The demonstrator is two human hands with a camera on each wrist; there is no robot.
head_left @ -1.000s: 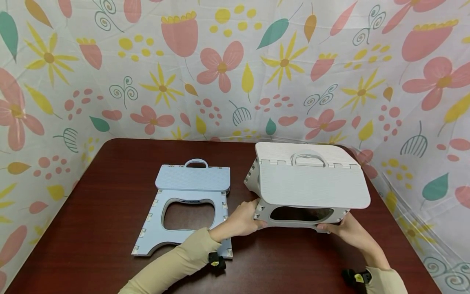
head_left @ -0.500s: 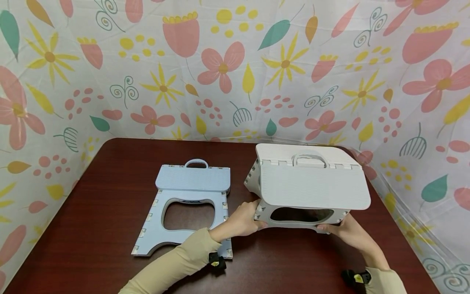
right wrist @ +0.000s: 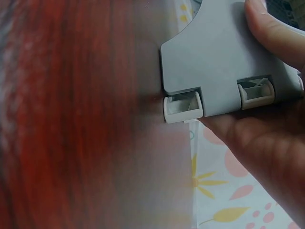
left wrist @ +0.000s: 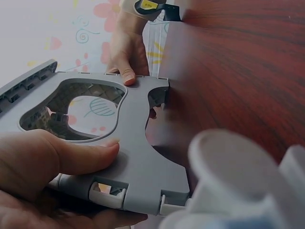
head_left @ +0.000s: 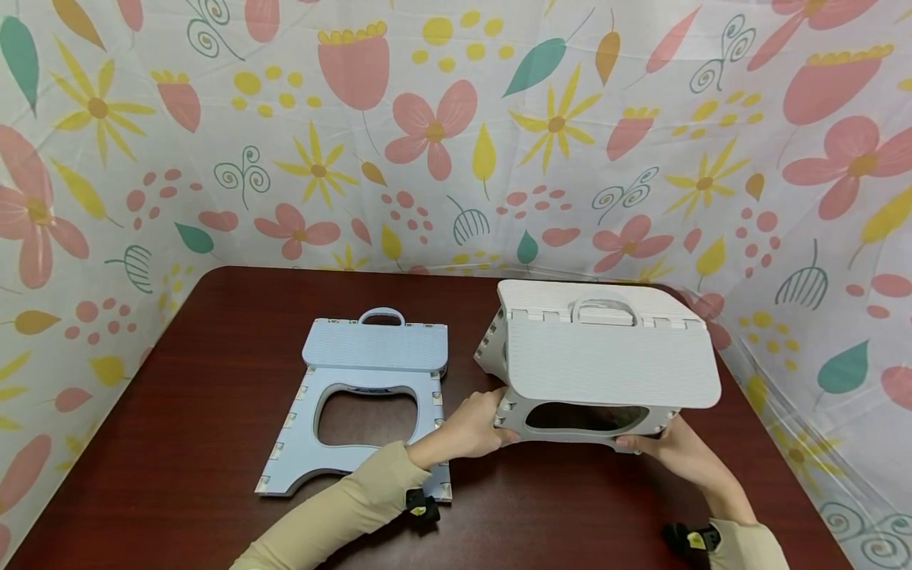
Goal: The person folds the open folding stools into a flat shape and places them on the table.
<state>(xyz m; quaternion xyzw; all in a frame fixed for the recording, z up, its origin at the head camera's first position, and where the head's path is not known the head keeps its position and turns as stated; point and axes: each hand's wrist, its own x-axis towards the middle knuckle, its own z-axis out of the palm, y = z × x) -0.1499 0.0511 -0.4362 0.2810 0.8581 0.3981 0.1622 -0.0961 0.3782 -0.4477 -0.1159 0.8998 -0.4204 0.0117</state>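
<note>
A white folding stool (head_left: 613, 364) stands on the table's right side, its two-part top slightly peaked along the hinge, with a carry handle at the middle. My left hand (head_left: 472, 426) grips the left edge of its front leg panel, thumb on the face and fingers behind, as the left wrist view shows around the grey-looking panel (left wrist: 133, 124). At the panel's right edge my right hand (head_left: 673, 450) holds on the same way; in the right wrist view its thumb (right wrist: 276, 36) presses the panel face. A light blue folding stool (head_left: 374, 348) lies folded flat to the left.
The dark red wooden table (head_left: 171, 412) carries both stools. A flower-patterned curtain (head_left: 427, 198) hangs along its back and right sides. My left forearm sleeve (head_left: 356, 499) passes over the blue stool's lower right corner.
Both hands keep their hold and the stools stay in place. Only a very slight shift of the whole head view shows.
</note>
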